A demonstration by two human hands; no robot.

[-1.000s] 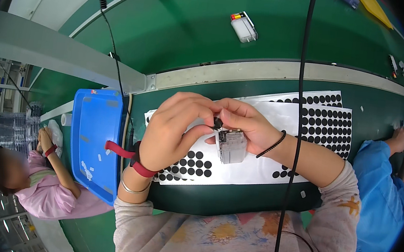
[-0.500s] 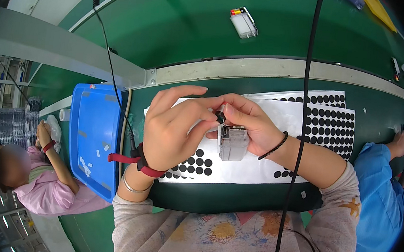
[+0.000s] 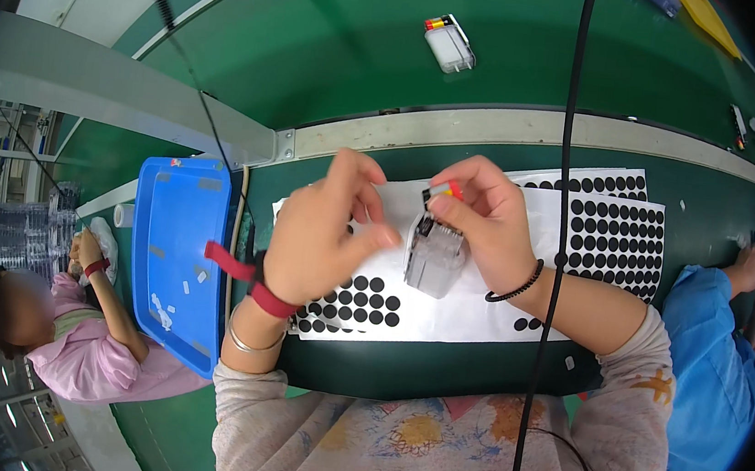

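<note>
My right hand pinches the upper end of a small clear plastic case, held tilted above the white sheets. Its top carries a red, yellow and black piece, partly covered by my thumb and fingers. To the left of the case, my left hand is apart from it, fingers bent and spread with nothing in them. A red strap circles my left wrist. Beneath both hands lie white sheets with rows of black round stickers.
A blue tray with several small pale pieces stands at left. On the green ledge behind rests a similar case. A black cable hangs in front. Co-workers sit at left, in pink, and at right, in blue.
My left hand has let go of the top of the case and drawn away to the left. The red and yellow piece now shows under my right fingers.
</note>
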